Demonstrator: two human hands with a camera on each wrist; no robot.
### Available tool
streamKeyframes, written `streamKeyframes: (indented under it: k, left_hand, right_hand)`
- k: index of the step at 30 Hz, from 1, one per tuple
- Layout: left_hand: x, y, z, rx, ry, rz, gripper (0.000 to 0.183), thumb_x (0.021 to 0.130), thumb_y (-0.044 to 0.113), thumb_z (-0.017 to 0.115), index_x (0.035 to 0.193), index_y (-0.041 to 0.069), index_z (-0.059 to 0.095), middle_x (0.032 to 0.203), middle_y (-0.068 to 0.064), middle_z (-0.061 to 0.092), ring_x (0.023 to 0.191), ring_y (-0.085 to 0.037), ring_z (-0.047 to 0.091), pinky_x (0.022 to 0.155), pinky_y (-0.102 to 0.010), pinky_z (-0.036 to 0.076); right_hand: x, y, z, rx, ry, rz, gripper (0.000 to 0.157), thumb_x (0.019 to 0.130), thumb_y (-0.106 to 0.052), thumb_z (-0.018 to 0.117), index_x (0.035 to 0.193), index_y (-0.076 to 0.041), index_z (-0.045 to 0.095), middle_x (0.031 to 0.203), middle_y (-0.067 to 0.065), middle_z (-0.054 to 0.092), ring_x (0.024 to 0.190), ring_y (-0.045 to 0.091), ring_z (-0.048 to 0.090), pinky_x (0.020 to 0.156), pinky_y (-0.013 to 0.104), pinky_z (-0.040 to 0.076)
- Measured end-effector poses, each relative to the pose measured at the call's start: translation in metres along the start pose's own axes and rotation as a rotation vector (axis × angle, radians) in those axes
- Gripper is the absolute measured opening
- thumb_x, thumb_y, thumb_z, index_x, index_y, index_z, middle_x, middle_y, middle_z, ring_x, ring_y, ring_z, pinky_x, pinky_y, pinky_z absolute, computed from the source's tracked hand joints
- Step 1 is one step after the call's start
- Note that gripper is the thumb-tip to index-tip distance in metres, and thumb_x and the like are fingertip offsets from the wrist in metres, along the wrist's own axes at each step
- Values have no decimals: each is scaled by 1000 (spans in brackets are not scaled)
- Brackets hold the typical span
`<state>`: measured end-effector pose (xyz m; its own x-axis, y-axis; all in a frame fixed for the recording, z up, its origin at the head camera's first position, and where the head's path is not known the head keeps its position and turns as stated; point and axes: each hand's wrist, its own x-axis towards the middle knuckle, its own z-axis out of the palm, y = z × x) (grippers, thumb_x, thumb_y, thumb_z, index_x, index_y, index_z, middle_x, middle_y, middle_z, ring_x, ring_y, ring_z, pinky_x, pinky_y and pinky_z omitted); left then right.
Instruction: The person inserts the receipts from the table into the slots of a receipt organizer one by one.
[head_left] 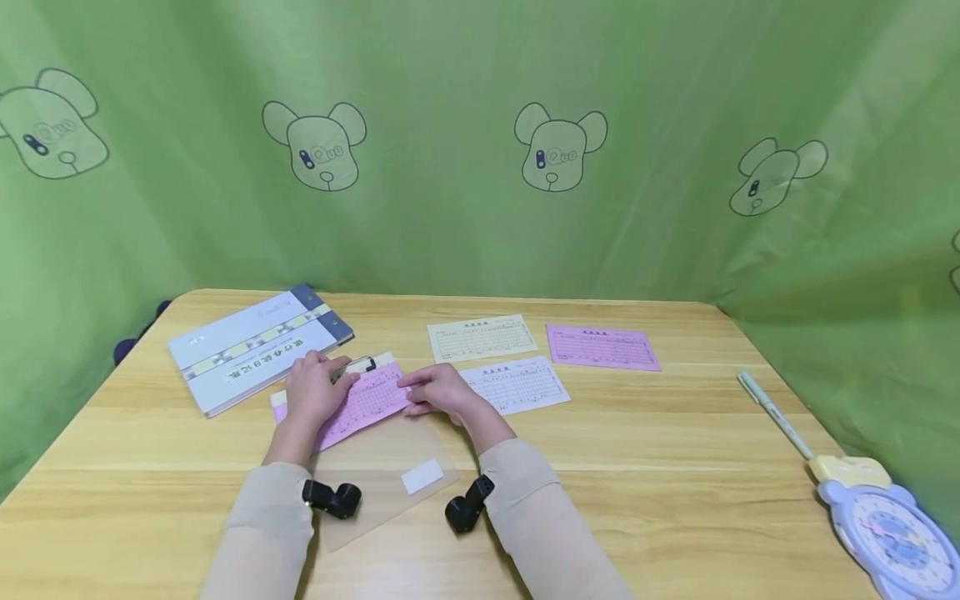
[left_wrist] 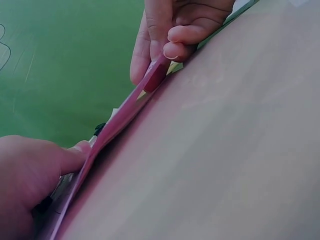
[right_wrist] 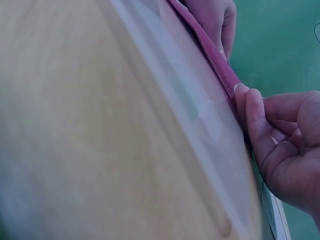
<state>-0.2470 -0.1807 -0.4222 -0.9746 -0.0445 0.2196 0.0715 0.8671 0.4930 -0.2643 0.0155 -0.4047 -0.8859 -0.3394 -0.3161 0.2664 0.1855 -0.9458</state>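
Observation:
A see-through clipboard (head_left: 375, 508) with a metal clip (head_left: 358, 364) at its far end lies tilted on the table. Over its upper part lies a pink printed slip (head_left: 371, 400), with a pale strip of paper (head_left: 384, 359) showing beyond its far edge. My left hand (head_left: 311, 390) grips the clip, thumb reaching over its right part onto the slip. Thumb and fingers of my right hand (head_left: 441, 388) pinch the slip's right edge. In the left wrist view the pink slip (left_wrist: 122, 112) stands slightly off the clear board (left_wrist: 210, 130) between both hands.
A blue-grey ledger book (head_left: 262, 346) lies at the back left. Behind and right of my right hand are a pale yellow slip (head_left: 482, 337), a white slip (head_left: 521, 385) and a pink one (head_left: 602, 347). A pen (head_left: 776, 415) and a blue toy clock (head_left: 896, 537) lie far right.

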Motion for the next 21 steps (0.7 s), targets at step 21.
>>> streamKeyframes:
  k: [21]
  left_hand:
    - [2,0,-1,145,14,102,35,85,28,53,111,5,58,90,-15,45,81,-31,39,72,-43,31]
  right_hand:
    - [2,-4,4,-22,41,-1,26,77,12,52,100,6,60,80,16,58,56,19,59,58,26,48]
